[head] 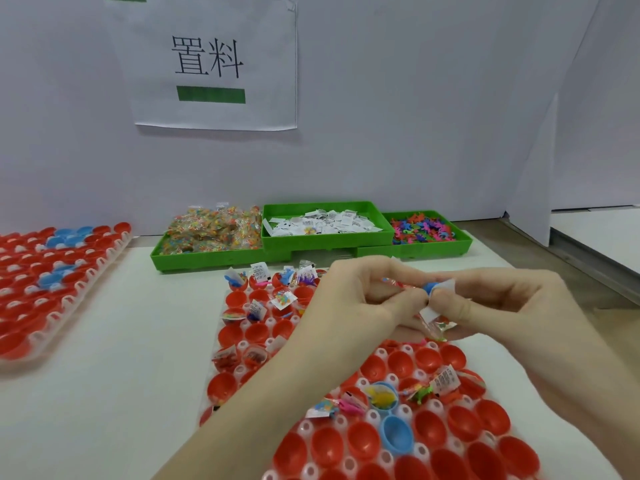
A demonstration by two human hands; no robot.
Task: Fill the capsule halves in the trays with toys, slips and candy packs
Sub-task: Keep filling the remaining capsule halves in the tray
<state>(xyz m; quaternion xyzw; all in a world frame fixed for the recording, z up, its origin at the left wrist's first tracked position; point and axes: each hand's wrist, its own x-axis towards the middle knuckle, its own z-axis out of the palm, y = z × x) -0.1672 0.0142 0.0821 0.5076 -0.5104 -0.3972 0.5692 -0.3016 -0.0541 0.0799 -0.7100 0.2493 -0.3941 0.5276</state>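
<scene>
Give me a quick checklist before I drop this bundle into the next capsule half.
1. Bundle held: left hand and right hand both pinch it. Ok.
2. White slip in bundle: ok.
3. Candy pack in bundle: ok.
4. Blue toy in bundle: cannot tell, only a blue bit shows.
5. Empty blue capsule half free in near tray: ok.
6. Three green bins stocked: ok.

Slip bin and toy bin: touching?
Touching. Head view: slip bin overlaps the toy bin's left rim, with no gap between them.
</scene>
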